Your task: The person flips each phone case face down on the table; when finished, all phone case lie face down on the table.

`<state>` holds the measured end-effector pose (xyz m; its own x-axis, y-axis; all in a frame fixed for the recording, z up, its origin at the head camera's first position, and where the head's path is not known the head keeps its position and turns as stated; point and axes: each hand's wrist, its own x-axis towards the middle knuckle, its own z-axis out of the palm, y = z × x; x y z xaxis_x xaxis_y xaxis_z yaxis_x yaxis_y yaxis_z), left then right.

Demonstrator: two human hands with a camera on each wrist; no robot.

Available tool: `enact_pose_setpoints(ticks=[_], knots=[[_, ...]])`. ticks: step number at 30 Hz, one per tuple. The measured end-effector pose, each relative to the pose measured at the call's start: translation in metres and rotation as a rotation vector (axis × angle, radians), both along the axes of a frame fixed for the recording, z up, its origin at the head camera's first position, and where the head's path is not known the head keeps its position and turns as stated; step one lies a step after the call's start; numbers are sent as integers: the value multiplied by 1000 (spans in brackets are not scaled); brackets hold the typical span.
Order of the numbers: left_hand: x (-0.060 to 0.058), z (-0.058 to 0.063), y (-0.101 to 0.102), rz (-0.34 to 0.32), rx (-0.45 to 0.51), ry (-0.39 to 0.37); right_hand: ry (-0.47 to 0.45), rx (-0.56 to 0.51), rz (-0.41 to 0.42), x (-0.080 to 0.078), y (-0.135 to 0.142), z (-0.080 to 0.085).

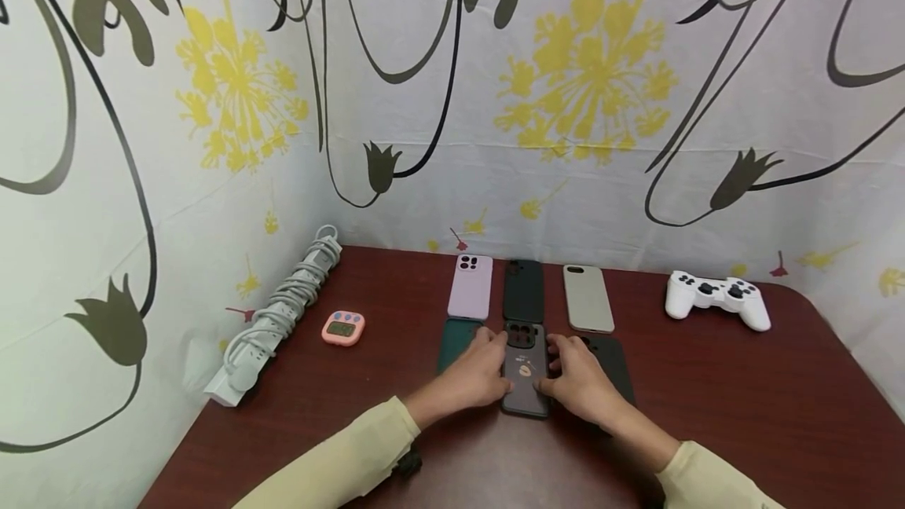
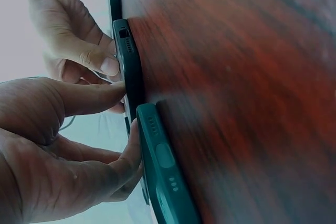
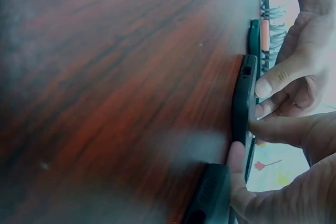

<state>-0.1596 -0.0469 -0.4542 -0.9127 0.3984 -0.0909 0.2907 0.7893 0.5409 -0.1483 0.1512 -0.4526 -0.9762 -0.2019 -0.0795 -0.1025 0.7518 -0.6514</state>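
A dark grey phone case (image 1: 525,371) with a small light print lies in the middle of the front row, its camera end away from me. My left hand (image 1: 481,371) grips its left edge, thumb nearer the front and fingers by the camera end. On the opposite edge my right hand (image 1: 581,375) holds it with the thumb and bent fingers. A teal phone case (image 2: 168,169) lies partly under my left hand, close beside the fingertips in the left wrist view. Right of the grey one, a black phone case (image 1: 610,360) is partly covered by my right hand.
Behind stand in a row a lavender phone case (image 1: 470,289), a dark phone case (image 1: 524,293) and a beige phone case (image 1: 588,299). A white game controller (image 1: 717,298) lies right. Left are a pink timer (image 1: 343,328) and a cord-wrapped power strip (image 1: 283,313), near the patterned cloth wall (image 1: 424,116).
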Motion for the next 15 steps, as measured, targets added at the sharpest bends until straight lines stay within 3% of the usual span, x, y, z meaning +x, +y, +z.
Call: enact_pose_setpoints(ticks=[5,9,15], knots=[[0,2,-5,7,47,57,0,48,-2,0,-2,1],[-3,10,-18,40,92,58,69,73,-9,1,-5,1],[-9,15,-44,110,91,29,172,-42,13,3,-17,0]])
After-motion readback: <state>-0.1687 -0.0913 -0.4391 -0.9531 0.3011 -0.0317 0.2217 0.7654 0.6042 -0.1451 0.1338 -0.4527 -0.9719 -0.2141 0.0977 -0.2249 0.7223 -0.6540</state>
